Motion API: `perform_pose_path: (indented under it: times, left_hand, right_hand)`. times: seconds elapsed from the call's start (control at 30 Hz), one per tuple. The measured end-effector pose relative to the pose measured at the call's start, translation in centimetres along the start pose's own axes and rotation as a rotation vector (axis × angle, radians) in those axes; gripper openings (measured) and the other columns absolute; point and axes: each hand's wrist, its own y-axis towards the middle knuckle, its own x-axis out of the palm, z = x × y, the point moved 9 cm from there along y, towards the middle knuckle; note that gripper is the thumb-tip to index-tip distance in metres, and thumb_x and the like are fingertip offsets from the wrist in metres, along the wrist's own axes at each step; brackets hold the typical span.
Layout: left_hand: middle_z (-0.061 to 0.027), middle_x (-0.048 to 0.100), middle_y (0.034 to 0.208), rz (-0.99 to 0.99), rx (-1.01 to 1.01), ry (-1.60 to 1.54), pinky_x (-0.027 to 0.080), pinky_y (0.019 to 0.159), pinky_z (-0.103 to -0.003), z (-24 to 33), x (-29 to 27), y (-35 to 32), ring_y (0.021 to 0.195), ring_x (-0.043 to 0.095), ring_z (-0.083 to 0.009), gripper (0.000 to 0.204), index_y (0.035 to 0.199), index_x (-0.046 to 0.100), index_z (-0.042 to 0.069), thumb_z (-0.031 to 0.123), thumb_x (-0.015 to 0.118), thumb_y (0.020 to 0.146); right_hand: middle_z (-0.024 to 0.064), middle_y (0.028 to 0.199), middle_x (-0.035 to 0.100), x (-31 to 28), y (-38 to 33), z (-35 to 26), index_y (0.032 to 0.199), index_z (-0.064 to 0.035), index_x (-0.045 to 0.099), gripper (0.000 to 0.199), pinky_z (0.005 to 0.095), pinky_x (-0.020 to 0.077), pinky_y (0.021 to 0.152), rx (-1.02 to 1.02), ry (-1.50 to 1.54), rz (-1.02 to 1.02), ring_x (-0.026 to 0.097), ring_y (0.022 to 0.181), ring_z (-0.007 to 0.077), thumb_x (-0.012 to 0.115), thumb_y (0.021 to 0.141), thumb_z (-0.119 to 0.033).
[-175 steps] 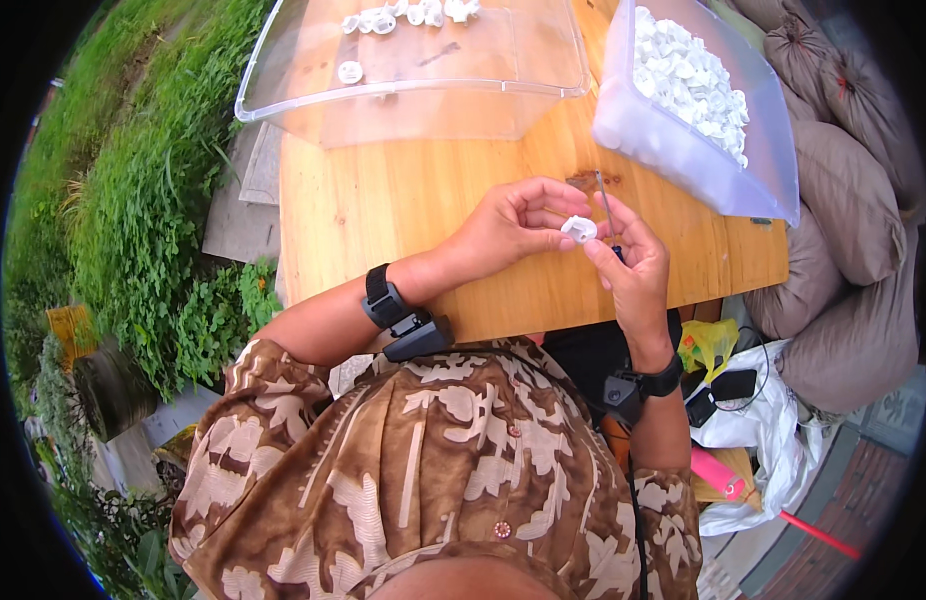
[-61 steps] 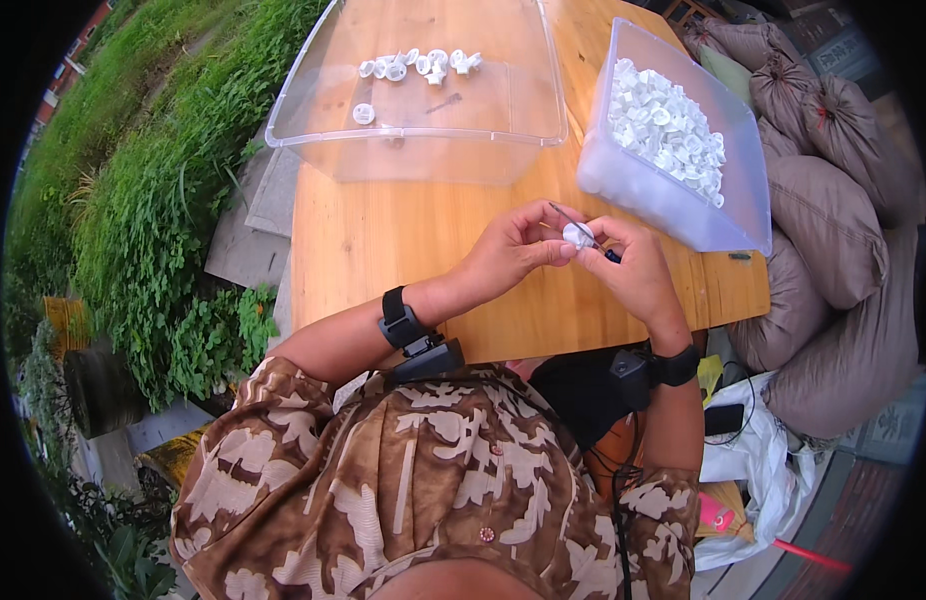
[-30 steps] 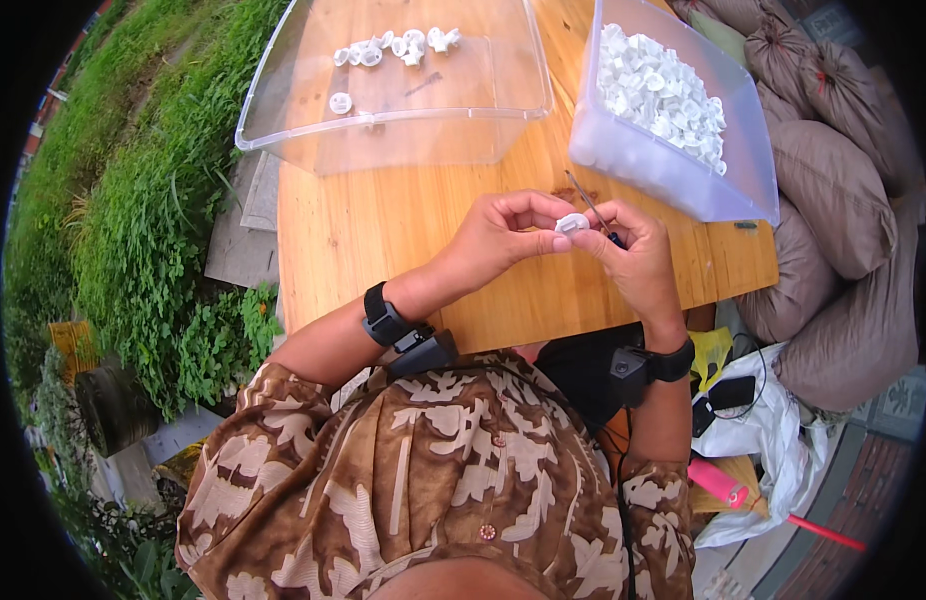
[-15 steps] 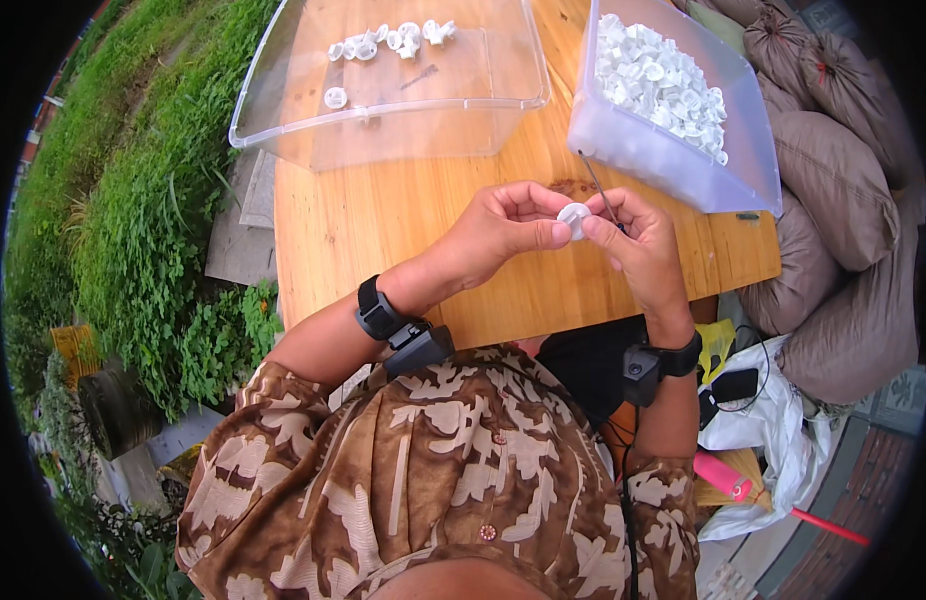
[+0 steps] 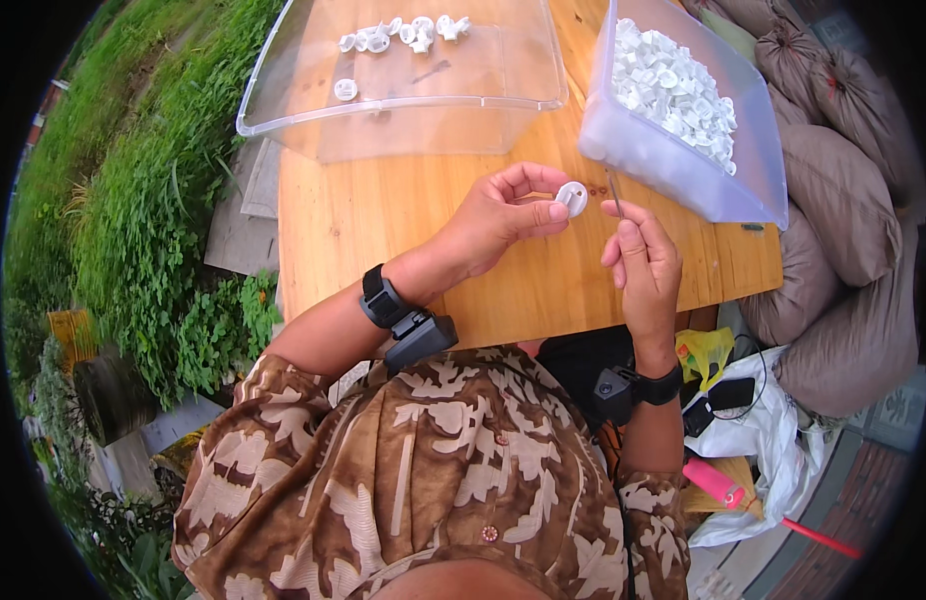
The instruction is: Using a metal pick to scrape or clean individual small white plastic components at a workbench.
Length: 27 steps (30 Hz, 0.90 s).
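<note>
Between the thumb and fingers of my left hand (image 5: pixel 511 218) is a round white plastic part (image 5: pixel 573 199), its flat face turned up. A short way to its right, my right hand (image 5: pixel 643 258) grips a thin dark metal rod (image 5: pixel 614 192), which points away from me. The rod and the white part are apart; the rod's lower end is hidden in my fingers. Beyond my left hand a clear plastic bin (image 5: pixel 403 125) holds several similar white parts (image 5: pixel 420 36). At the far right a second translucent bin (image 5: pixel 673 185) is heaped with small white plastic pieces (image 5: pixel 673 95).
Both bins stand on a wooden table (image 5: pixel 383 220). Brown stuffed sacks (image 5: pixel 838 190) crowd its right side. A white plastic bag (image 5: pixel 763 430), a black phone-like object (image 5: pixel 732 393) and a pink cylinder (image 5: pixel 713 483) lie below the table's right edge. Grass (image 5: pixel 153 200) grows on the left.
My hands have moved apart. The right one has let go of the white part and drawn back with the rod, now more upright in the picture. The left still holds the part.
</note>
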Motion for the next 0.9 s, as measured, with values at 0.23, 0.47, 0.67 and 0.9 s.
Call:
perform_pose_path:
  times: [0.23,0.47,0.67,0.9]
  left_hand:
    - [-0.0055,0.063,0.112,0.046,0.022,0.022,0.052,0.091,-0.03,-1.8,-1.8,0.9,0.104,0.061,-0.0142,0.027,0.112,0.059,0.003,0.001,0.066,0.087]
    - [-0.0083,0.064,0.111,0.04,0.045,0.058,0.051,0.091,-0.028,-1.8,-1.6,0.8,0.103,0.062,-0.0147,0.027,0.112,0.058,0.001,-0.001,0.066,0.086]
    - [-0.0101,0.065,0.111,0.028,0.074,0.032,0.05,0.092,-0.029,-1.6,-1.5,0.7,0.102,0.063,-0.0154,0.028,0.111,0.057,0.0,-0.002,0.067,0.085]
    - [-0.0104,0.065,0.11,0.02,0.092,0.081,0.05,0.092,-0.029,-1.0,-1.1,0.6,0.102,0.063,-0.0149,0.029,0.111,0.056,0.0,-0.002,0.067,0.085]
  right_hand:
    - [0.0046,0.069,0.057,2.1,-1.8,2.7,0.12,-0.0044,0.059,0.028,0.0248,0.0429,0.051,-0.056,-0.119,0.09,0.049,0.051,0.0089,0.046,0.095,-0.006]
    - [0.0043,0.07,0.06,2.3,-1.8,3.0,0.126,-0.0059,0.058,0.033,0.0241,0.0425,0.05,-0.094,-0.109,0.085,0.05,0.051,0.0079,0.046,0.094,-0.004]
    - [0.0047,0.071,0.061,2.7,-1.7,3.0,0.121,-0.0029,0.06,0.03,0.0233,0.0428,0.05,-0.042,-0.045,0.092,0.051,0.052,0.0077,0.048,0.094,-0.003]
    - [0.0054,0.071,0.062,3.0,-1.8,2.5,0.118,-0.0016,0.06,0.027,0.0236,0.0428,0.049,-0.048,-0.052,0.061,0.052,0.051,0.0081,0.047,0.094,-0.003]
